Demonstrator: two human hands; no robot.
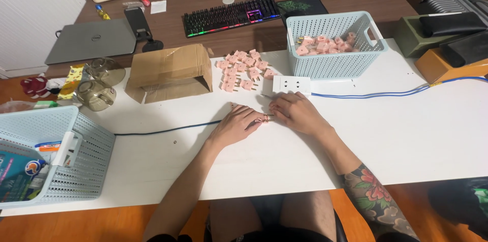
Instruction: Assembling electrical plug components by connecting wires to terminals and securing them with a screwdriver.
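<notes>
at a white table [406, 135], a person's two hands meet near its middle over a small pink plug adapter [265, 118] with coppery prongs. largest risk first: the pale blue basket [333, 64] at two o'clock from the hands, half full of the same pink pieces, stands beside the blue cable [366, 94]; a tug on that cable could, by the look of it, drag the white socket block [291, 85] at twelve o'clock and scatter the loose pile of pink adapters [244, 72] at eleven o'clock. the small piece itself could slip, since it is gripped only at the fingertips. the left hand [235, 126] lies palm down, forearm running to seven o'clock, fingers pinched narrowly on the adapter. the right hand [297, 114] lies knuckles up, its tattooed forearm running to five o'clock, fingers curled to the same piece; whether it truly grips cannot be told.
</notes>
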